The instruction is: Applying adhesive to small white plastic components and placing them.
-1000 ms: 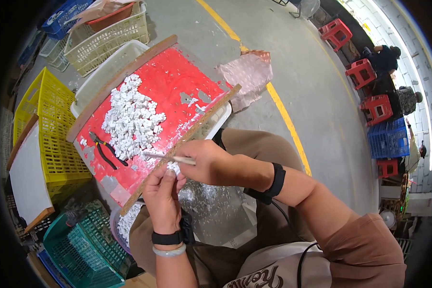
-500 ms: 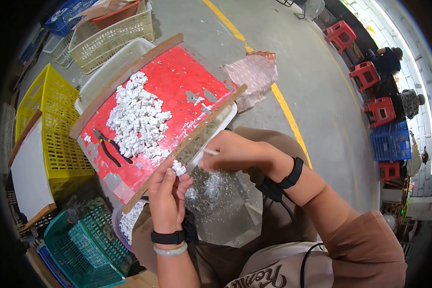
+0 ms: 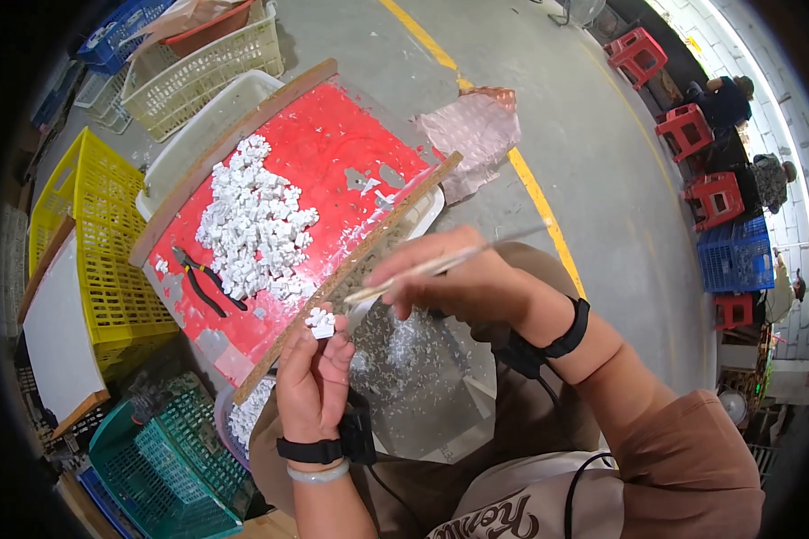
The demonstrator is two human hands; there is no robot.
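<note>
My left hand [image 3: 310,388] pinches a small white plastic piece [image 3: 321,323] with a bumpy outline between thumb and fingers, just off the near rail of the red work board [image 3: 346,135]. To its right, my right hand [image 3: 463,283] grips a thin tool with a pale handle [image 3: 422,269]. The tool's narrow grey end points up and right, blurred, away from the piece. On the board lies a heap of similar white pieces [image 3: 252,220]. Black-and-yellow pliers [image 3: 208,283] rest beside the heap.
White shavings [image 3: 404,346] litter the surface between my knees. A yellow crate [image 3: 121,242] and a green basket [image 3: 166,458] stand at left, near a purple tub [image 3: 229,431] of white pieces. Crumpled pink sheeting [image 3: 467,139] lies beyond the board. Red stools [image 3: 715,199] and people line the right.
My right hand has turned and opened its angle, so the tool now shows lengthwise with its grey end up and right. The white piece in my left hand has shifted slightly left.
</note>
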